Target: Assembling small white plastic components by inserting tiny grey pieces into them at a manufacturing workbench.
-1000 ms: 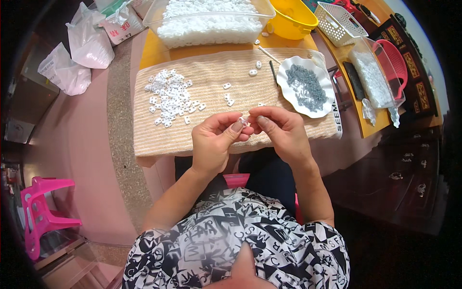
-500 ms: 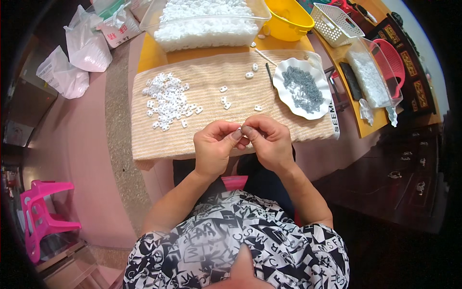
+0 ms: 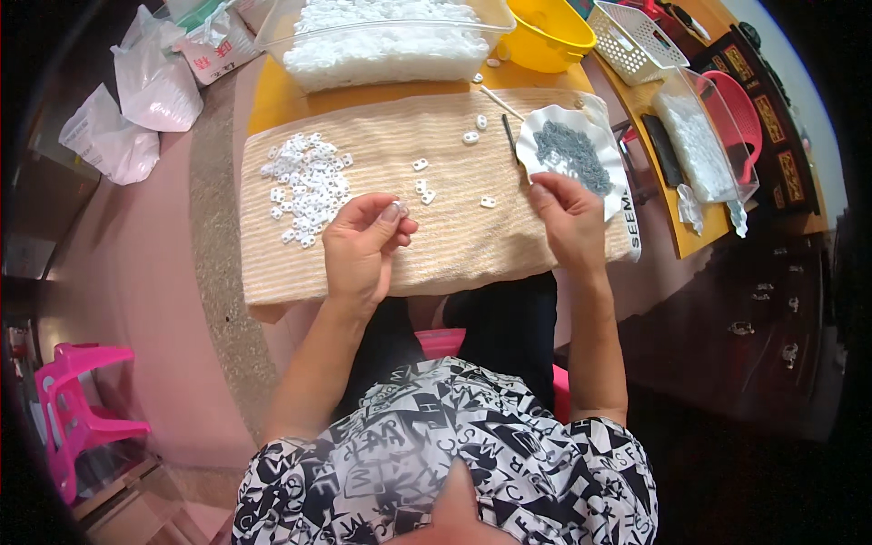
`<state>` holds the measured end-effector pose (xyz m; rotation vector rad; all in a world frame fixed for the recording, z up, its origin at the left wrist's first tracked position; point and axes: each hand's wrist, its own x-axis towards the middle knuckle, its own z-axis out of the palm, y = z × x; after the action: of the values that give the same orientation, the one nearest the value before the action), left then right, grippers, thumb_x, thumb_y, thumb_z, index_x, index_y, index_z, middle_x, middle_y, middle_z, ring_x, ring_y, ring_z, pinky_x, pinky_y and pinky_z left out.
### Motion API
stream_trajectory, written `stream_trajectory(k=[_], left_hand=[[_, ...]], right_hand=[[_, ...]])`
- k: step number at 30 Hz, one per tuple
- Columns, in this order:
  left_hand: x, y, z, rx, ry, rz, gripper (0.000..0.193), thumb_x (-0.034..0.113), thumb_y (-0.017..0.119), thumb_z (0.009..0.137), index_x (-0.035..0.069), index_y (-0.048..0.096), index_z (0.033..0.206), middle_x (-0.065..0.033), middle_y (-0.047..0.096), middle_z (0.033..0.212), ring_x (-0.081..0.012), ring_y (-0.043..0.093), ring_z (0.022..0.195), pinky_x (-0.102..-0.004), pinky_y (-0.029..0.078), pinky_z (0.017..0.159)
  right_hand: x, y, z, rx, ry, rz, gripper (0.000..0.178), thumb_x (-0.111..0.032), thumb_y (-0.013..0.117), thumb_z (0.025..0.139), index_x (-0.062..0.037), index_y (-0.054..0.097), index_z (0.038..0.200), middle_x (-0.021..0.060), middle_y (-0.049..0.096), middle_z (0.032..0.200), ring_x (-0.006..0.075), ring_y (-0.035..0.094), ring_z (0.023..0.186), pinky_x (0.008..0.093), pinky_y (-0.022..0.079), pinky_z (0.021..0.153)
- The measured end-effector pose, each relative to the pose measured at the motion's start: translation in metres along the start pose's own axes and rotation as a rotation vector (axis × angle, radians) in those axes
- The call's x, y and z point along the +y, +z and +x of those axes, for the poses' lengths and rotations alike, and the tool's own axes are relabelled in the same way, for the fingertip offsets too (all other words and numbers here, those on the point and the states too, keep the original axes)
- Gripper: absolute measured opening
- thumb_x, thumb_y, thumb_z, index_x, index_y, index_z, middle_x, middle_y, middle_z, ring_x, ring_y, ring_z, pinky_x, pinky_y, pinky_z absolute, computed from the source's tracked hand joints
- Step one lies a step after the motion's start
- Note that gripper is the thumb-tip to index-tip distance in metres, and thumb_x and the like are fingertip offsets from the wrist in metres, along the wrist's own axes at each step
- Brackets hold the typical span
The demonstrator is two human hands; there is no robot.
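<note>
My left hand (image 3: 361,243) is pinched round a small white plastic piece (image 3: 402,209), mostly hidden by the fingertips. It hovers over the towel (image 3: 436,250), right of a heap of similar two-holed white pieces (image 3: 304,186). My right hand (image 3: 574,222) is closed in a pinch at the near left rim of a scalloped white plate (image 3: 538,121); what its fingertips hold, if anything, is too small to make out. Many tiny dark grey parts (image 3: 577,156) lie on the plate. Between the hands, a few loose white pieces (image 3: 421,186) rest on the towel.
A clear bin (image 3: 381,68) full of white pieces stands at the far edge, beside a yellow basin (image 3: 549,45). A dark thin stick (image 3: 510,136) lies left of the plate. On the right-hand table are a white basket (image 3: 636,45) and another clear box (image 3: 699,150). A pink stool (image 3: 82,400) stands lower left.
My hands, which met at the towel's near edge, have parted. The left moved left and up with the white piece; the right moved right to the plate's rim.
</note>
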<state>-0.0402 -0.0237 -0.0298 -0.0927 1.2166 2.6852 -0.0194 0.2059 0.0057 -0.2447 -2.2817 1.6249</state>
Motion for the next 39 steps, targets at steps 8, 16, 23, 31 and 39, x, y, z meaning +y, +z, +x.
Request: stream_trajectory(k=[8,16,23,31,39], left_hand=[[0.012,0.001,0.001,0.033,-0.069,-0.038,0.011,-0.001,0.057,0.080,0.000,0.057,0.091,-0.0097,0.060,0.077,-0.0172,0.060,0.067,-0.0228,0.049,0.055],[0.012,0.001,0.000,0.025,-0.049,-0.016,0.012,-0.002,0.057,0.080,-0.002,0.056,0.091,-0.0101,0.059,0.076,-0.0164,0.060,0.065,-0.0223,0.049,0.055],[0.007,0.006,-0.002,0.009,-0.085,0.020,0.012,-0.002,0.056,0.080,-0.003,0.056,0.092,-0.0093,0.059,0.077,-0.0156,0.060,0.066,-0.0218,0.048,0.056],[0.008,0.011,-0.005,-0.036,-0.074,0.018,0.012,-0.002,0.056,0.080,-0.003,0.056,0.092,-0.0089,0.059,0.076,-0.0147,0.059,0.066,-0.0212,0.047,0.056],[0.010,0.017,-0.015,-0.112,-0.106,0.023,0.012,-0.001,0.056,0.080,-0.003,0.056,0.092,-0.0092,0.059,0.076,-0.0147,0.059,0.067,-0.0217,0.047,0.057]], right_hand=[[-0.004,0.030,0.008,-0.214,-0.408,-0.524,0.014,0.000,0.061,0.072,0.0018,0.060,0.086,0.0160,0.060,0.078,0.0257,0.059,0.069,0.0293,0.047,0.063],[0.004,0.019,0.070,-0.099,-0.353,-0.668,0.012,-0.007,0.058,0.073,-0.0027,0.062,0.083,0.0176,0.060,0.079,0.0324,0.059,0.074,0.0360,0.047,0.067],[0.016,0.050,0.097,-0.255,-0.409,-0.749,0.014,-0.009,0.058,0.074,-0.0035,0.063,0.085,0.0176,0.060,0.083,0.0322,0.058,0.079,0.0360,0.047,0.070],[0.028,0.061,0.082,-0.252,-0.420,-0.919,0.013,-0.012,0.056,0.076,-0.0014,0.061,0.082,0.0176,0.058,0.079,0.0320,0.058,0.070,0.0375,0.047,0.065],[-0.028,0.026,0.008,-0.646,0.406,0.597,0.021,-0.014,0.048,0.088,0.0053,0.055,0.094,0.0113,0.059,0.081,0.0153,0.061,0.067,0.0205,0.049,0.053]])
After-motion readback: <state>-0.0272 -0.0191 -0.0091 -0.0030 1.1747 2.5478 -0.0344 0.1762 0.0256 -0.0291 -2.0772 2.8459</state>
